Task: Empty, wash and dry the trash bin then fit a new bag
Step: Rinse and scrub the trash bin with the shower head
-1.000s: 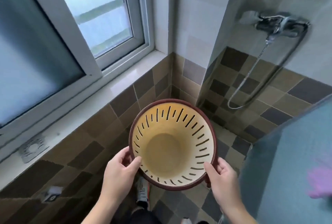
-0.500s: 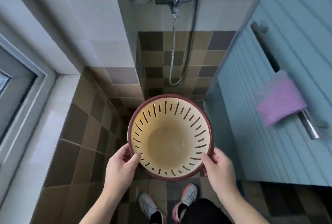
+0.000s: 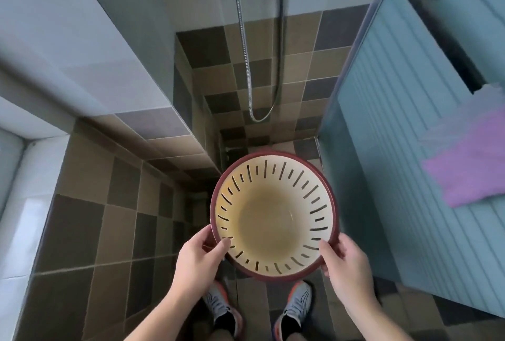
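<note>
Head view: round cream slotted plastic trash bin [image 3: 274, 215], maroon-rimmed, apparently emptied, gripped at rim by left hand [image 3: 198, 261] and right hand [image 3: 345, 267]; probably next, washing under steel shower hose [image 3: 246, 48].

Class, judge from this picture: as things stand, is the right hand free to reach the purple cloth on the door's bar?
Probably not yet: the right hand grips the trash bin rim, as does the left hand. Nothing visibly blocks the way to the purple cloth.
</note>
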